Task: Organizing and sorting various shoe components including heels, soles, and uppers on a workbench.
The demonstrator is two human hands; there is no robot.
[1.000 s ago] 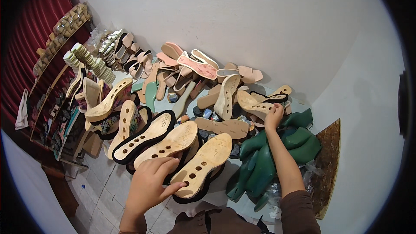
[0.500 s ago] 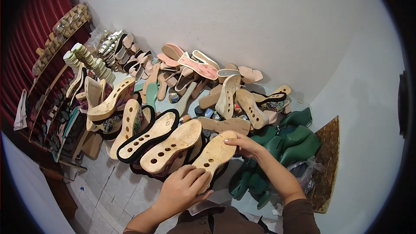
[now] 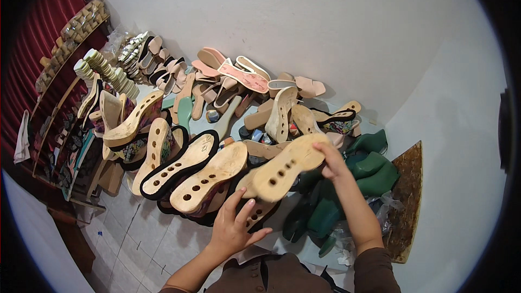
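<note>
At the centre of the frame, a person's right hand (image 3: pixel 332 161) grips the upper right end of a pale wooden sole (image 3: pixel 291 166) pierced by a row of holes; at lower centre, the left hand (image 3: pixel 233 231) is spread wide near the sole's lower end, any contact unclear; black-edged footbeds (image 3: pixel 182 161) sit centre left; green shoe lasts (image 3: pixel 375 175) lie at right; a red curtain (image 3: pixel 30 38) hangs upper left.

A wide fisheye camera on the person's head looks down and forward, near, facing a smooth off-white wall (image 3: pixel 282 16).
</note>
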